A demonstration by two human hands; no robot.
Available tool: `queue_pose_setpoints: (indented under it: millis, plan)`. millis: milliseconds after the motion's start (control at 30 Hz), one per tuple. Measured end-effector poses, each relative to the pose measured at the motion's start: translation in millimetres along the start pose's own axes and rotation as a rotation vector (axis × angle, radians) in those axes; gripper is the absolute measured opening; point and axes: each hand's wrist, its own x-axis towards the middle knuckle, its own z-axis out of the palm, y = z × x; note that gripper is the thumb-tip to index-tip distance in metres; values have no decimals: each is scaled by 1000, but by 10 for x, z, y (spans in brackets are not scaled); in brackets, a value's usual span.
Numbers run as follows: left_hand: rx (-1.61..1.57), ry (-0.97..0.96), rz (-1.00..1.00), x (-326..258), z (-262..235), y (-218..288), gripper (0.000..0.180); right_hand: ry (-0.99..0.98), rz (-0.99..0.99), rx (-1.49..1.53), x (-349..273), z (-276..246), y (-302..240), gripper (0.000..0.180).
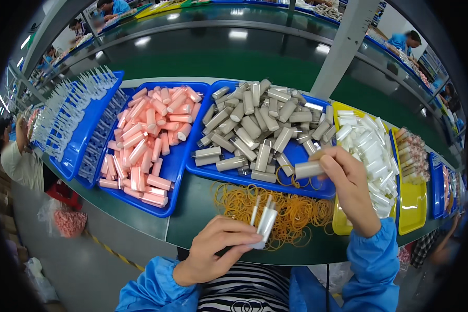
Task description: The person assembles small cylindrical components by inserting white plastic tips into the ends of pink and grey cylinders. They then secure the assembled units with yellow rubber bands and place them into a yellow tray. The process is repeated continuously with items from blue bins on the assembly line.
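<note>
Over the pile of yellow rubber bands (291, 213), the left hand (213, 255) pinched 2 thin white plastic tubes (264, 221) and the right hand (348, 182) gripped 1 grey plastic cylinder cap (308, 169). Both looked light, stiff and probably slick, so holding them mid-body seemed safest.

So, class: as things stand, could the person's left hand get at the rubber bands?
Probably yes. The left hand is right beside the rubber bands with nothing between them, but its fingers already hold a few white tubes, so it would have to pinch around them.
</note>
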Motion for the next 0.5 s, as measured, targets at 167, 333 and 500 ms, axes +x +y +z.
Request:
queue_pose_setpoints:
  millis: [167,333,500]
  plan:
    - [-202,-151,-25,97,9,88,22,-58,138,175,-155,77,127,35]
    - [-259,-208,-71,101,63,132,25,-111,185,185,-240,155,134,38]
    - [-221,-208,-84,77,74,132,27,-126,174,178,-263,151,138,45]
